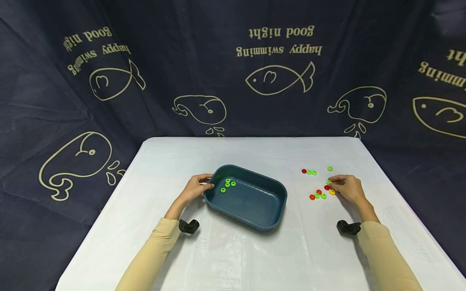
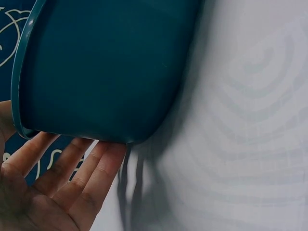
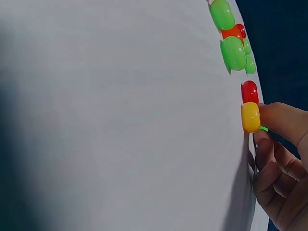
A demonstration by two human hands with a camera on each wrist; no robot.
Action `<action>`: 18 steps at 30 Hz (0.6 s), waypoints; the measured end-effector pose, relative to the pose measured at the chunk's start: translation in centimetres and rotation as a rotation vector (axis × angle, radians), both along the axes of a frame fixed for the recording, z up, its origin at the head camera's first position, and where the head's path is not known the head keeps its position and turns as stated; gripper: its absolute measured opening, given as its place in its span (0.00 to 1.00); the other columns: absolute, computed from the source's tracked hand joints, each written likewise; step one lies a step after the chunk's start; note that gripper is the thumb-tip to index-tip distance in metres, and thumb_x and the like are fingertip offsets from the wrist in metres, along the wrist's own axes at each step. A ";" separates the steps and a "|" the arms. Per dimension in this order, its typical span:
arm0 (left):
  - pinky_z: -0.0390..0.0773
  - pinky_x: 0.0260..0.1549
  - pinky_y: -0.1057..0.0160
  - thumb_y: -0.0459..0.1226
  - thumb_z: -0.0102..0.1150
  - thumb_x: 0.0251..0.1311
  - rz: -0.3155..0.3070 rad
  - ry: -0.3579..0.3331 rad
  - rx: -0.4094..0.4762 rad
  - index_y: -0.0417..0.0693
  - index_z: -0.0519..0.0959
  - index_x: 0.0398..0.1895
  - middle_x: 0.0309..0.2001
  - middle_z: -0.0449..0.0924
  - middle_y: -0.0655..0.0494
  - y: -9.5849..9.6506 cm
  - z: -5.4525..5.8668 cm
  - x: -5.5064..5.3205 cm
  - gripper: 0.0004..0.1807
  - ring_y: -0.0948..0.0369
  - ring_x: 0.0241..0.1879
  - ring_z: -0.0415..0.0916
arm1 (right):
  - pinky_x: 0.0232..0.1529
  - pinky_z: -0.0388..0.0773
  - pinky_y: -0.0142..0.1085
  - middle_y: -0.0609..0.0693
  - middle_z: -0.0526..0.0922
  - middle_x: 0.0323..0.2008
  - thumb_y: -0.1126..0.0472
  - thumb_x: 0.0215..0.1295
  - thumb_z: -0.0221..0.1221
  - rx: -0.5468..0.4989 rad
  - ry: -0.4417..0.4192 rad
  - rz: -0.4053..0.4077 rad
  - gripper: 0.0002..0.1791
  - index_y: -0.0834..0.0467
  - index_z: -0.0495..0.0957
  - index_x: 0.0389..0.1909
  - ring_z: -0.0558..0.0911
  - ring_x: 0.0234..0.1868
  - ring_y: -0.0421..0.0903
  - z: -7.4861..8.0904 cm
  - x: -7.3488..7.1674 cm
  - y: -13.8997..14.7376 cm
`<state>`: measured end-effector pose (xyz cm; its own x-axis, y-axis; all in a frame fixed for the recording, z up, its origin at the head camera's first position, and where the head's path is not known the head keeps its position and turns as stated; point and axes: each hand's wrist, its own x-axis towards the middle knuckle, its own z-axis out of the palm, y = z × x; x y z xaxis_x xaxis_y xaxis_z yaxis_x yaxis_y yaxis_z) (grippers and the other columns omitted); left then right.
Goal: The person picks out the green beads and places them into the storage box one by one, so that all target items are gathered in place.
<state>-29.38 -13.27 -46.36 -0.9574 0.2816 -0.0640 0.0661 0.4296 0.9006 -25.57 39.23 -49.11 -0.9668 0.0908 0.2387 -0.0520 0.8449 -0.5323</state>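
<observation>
A dark teal plastic tub (image 1: 247, 198) stands on the white table, with several green rings (image 1: 227, 185) at its left end. My left hand (image 1: 196, 186) holds that end, thumb over the rim and fingers against the outer wall (image 2: 110, 72). On the right, my right hand (image 1: 347, 188) pinches a green ring (image 1: 329, 182) between thumb and fingers. In the right wrist view that ring is mostly hidden behind a yellow ring (image 3: 250, 117). A dark red ring (image 1: 327, 187) lies right beside the fingertips.
Near the right hand lie more loose rings: an orange-red one (image 1: 312, 197), a green one (image 1: 323, 196) and, farther back, another green one (image 1: 329, 168). A dark red ring (image 1: 303, 171) sits beside two green ones. Behind the table (image 1: 174, 157) hangs a dark patterned cloth (image 1: 233, 81).
</observation>
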 end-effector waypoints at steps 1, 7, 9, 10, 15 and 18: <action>0.73 0.20 0.67 0.34 0.59 0.58 -0.003 0.004 -0.003 0.42 0.74 0.59 0.50 0.79 0.38 0.0 0.0 0.0 0.24 0.58 0.40 0.81 | 0.31 0.65 0.31 0.58 0.85 0.29 0.63 0.52 0.67 0.003 -0.001 0.000 0.12 0.64 0.84 0.38 0.78 0.31 0.45 0.0 0.0 0.0; 0.75 0.23 0.67 0.35 0.60 0.58 0.003 0.006 0.002 0.44 0.75 0.59 0.52 0.79 0.40 0.0 -0.1 -0.1 0.23 0.53 0.46 0.79 | 0.24 0.69 0.31 0.59 0.85 0.29 0.62 0.53 0.66 -0.020 -0.031 -0.009 0.13 0.64 0.84 0.38 0.76 0.24 0.39 0.3 -0.1 -0.3; 0.75 0.23 0.67 0.35 0.60 0.58 0.000 0.010 0.000 0.44 0.75 0.59 0.52 0.79 0.39 -0.1 -0.1 -0.1 0.23 0.52 0.46 0.79 | 0.19 0.70 0.30 0.60 0.85 0.31 0.61 0.54 0.66 -0.038 -0.039 -0.012 0.14 0.65 0.83 0.39 0.75 0.22 0.35 0.6 -0.2 -0.5; 0.76 0.23 0.66 0.35 0.60 0.58 -0.002 0.012 -0.003 0.44 0.74 0.59 0.52 0.79 0.39 -0.1 -0.1 -0.1 0.23 0.52 0.47 0.79 | 0.18 0.71 0.30 0.61 0.85 0.31 0.60 0.54 0.66 -0.047 -0.042 -0.011 0.14 0.65 0.83 0.40 0.75 0.21 0.34 0.8 -0.2 -0.6; 0.77 0.25 0.66 0.35 0.59 0.59 -0.012 0.012 -0.003 0.43 0.74 0.59 0.53 0.78 0.39 -0.1 -0.1 -0.1 0.23 0.52 0.46 0.79 | 0.20 0.70 0.30 0.64 0.84 0.37 0.59 0.54 0.66 -0.033 -0.012 -0.002 0.15 0.64 0.83 0.41 0.77 0.24 0.35 2.3 -0.7 -1.6; 0.77 0.25 0.67 0.35 0.59 0.58 -0.008 0.009 -0.001 0.44 0.74 0.59 0.53 0.78 0.39 -0.1 -0.2 -0.1 0.23 0.52 0.47 0.78 | 0.22 0.69 0.29 0.63 0.85 0.38 0.59 0.54 0.67 -0.023 0.020 0.012 0.15 0.62 0.84 0.41 0.76 0.24 0.37 3.5 -1.3 -2.4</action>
<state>-29.46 -13.38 -46.54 -0.9556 0.2894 -0.0559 0.0777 0.4302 0.8994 -26.82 36.81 -45.62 -0.9631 0.0846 0.2556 -0.0731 0.8315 -0.5507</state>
